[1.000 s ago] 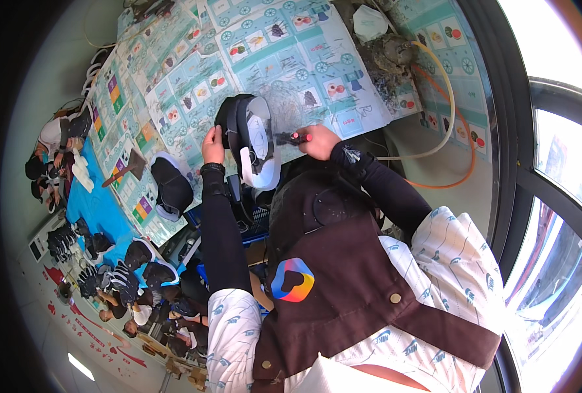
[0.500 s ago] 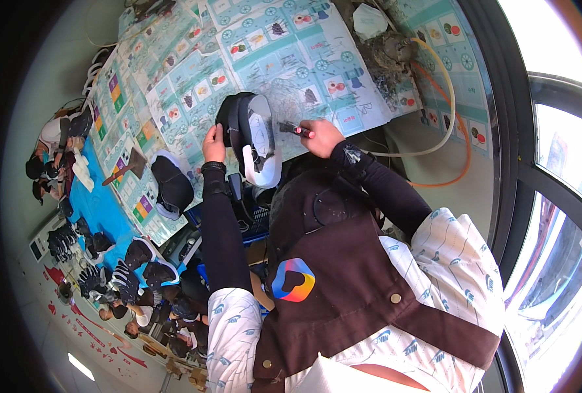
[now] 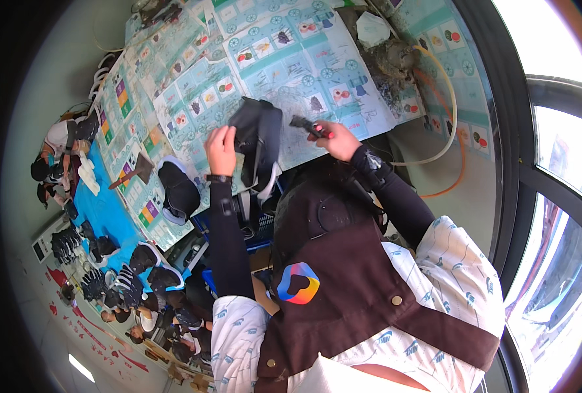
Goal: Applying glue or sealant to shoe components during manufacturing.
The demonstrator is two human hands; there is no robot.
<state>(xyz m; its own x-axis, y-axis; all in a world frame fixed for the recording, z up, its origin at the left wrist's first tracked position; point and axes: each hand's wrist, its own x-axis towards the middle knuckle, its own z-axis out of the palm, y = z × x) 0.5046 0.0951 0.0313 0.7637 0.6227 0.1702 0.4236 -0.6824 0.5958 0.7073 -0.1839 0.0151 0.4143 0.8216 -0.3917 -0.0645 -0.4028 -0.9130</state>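
Observation:
My left hand (image 3: 221, 152) grips the upper edge of a black shoe (image 3: 259, 134) with a pale sole. The shoe is tilted over the near edge of the worktable, its dark upper facing me and most of the sole turned out of sight. To its right, my right hand (image 3: 338, 140) is closed round a small black tool with red handle ends (image 3: 312, 127); its exact kind is unclear. The tool's dark tip points toward the shoe without touching it. A second black shoe with a white sole (image 3: 179, 190) lies left of my left hand.
Printed paper sheets cover the worktable (image 3: 291, 59). A brown-handled tool with a broad head (image 3: 133, 171) lies at left. A yellow hose (image 3: 452, 124) loops at right. Blue crates (image 3: 264, 226) stand below the edge. Beyond a blue surface (image 3: 107, 196) with shoes, other people work.
The shoe has been turned so its pale sole faces away and its dark upper shows. My left hand has shifted to its top edge. My right hand has drawn slightly right with the tool.

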